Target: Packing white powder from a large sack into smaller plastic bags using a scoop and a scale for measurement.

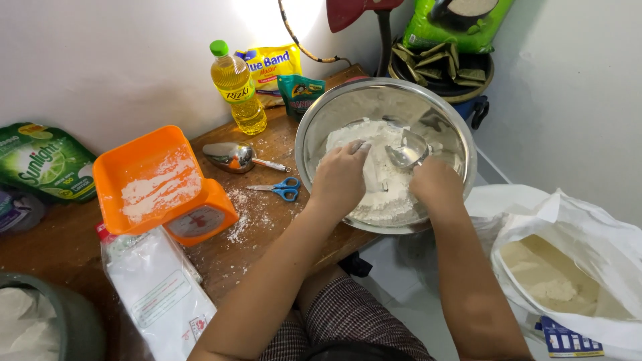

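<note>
Left hand (341,175) pressed flat into flour (378,184); right hand (435,182) gripping metal scoop (408,150), inside steel bowl (384,154) overhanging bench (267,227) front edge. Likely to tip under hard pressing.

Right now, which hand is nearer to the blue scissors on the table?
Left. The left hand is in the steel bowl at its near-left side, just right of the blue scissors. The right hand is farther right in the flour, by the metal scoop.
</note>
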